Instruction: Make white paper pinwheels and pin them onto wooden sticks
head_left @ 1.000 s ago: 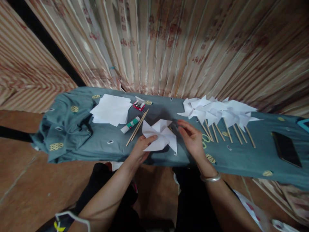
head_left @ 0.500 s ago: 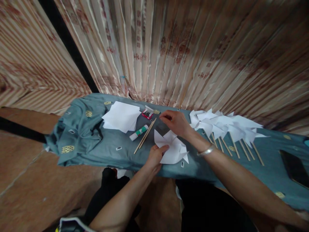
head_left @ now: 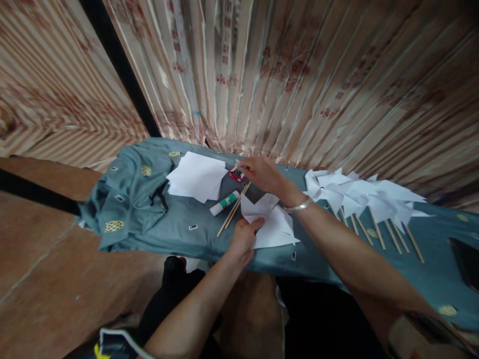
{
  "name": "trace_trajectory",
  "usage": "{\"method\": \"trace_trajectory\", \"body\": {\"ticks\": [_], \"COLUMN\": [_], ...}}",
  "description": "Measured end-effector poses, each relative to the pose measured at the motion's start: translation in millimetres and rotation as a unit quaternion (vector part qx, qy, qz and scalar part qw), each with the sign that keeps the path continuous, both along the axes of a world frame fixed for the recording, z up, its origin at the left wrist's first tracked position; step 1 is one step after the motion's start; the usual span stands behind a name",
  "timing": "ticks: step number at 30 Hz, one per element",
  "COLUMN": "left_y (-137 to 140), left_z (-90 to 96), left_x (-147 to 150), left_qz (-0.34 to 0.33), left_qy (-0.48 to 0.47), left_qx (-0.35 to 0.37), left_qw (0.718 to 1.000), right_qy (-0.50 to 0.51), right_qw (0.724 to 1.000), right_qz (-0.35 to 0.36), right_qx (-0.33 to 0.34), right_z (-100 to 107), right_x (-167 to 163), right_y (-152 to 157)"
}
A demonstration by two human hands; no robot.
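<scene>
My left hand [head_left: 242, 240] pinches the left edge of a white paper pinwheel [head_left: 276, 228] between thumb and fingers, low over the cloth. Bent paper points stick up from it. Farther back, my right hand [head_left: 262, 173] reaches over a small red box [head_left: 236, 174] with its lid up and small dark pieces inside. The right fingertips are pressed together at the lid's edge; whether they hold anything is hidden. Beside the pinwheel lie a pair of thin wooden sticks [head_left: 233, 213] and a white and green glue stick [head_left: 224, 203].
A stack of white paper sheets [head_left: 197, 177] lies to the left. Several white pinwheels on sticks [head_left: 361, 193] overlap at the right, with a dark phone [head_left: 464, 263] beyond them. A patterned curtain [head_left: 262, 99] hangs behind the table's grey-green cloth [head_left: 179, 239].
My right hand has moved left and away from me, from above the pinwheel to the red box. My left hand keeps hold of the pinwheel, which now lies flatter. The view has shifted slightly.
</scene>
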State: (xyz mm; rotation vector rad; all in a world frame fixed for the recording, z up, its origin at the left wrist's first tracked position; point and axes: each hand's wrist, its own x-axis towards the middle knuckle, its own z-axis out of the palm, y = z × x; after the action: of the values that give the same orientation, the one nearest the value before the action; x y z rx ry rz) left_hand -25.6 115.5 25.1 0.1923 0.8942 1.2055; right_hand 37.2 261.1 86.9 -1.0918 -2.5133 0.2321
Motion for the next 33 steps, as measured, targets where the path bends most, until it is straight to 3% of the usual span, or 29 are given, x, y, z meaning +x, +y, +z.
{"method": "trace_trajectory", "body": {"ticks": [3,5,8,11,16,22,33], "left_y": [4,4,2,0,2,3,0], "left_z": [1.4,2.5,4.9,7.1,8.2,10.4,9.5], "left_x": [-11,-18,-24,-23,-11,4,22], "left_qz": [0.013,0.026,0.017,-0.002,-0.041,-0.077,-0.076], "left_qy": [0.014,0.014,0.011,0.019,0.024,0.050,0.104], "left_qx": [0.004,0.012,0.021,0.033,0.049,0.034,0.029], "left_qw": [1.000,0.999,1.000,0.999,0.998,0.995,0.991], "right_qy": [0.134,0.212,0.241,0.229,0.253,0.274,0.201], "right_qw": [0.987,0.966,0.955,0.956,0.951,0.944,0.959], "right_qz": [-0.083,-0.142,-0.157,-0.145,-0.096,-0.115,-0.197], "right_qx": [-0.031,-0.051,-0.078,-0.115,-0.152,-0.141,-0.017], "right_z": [8,-1,-27,-43,-41,-46,-53], "right_x": [52,88,122,128,118,127,124], "right_y": [-41,-75,-123,-152,-159,-158,-164]}}
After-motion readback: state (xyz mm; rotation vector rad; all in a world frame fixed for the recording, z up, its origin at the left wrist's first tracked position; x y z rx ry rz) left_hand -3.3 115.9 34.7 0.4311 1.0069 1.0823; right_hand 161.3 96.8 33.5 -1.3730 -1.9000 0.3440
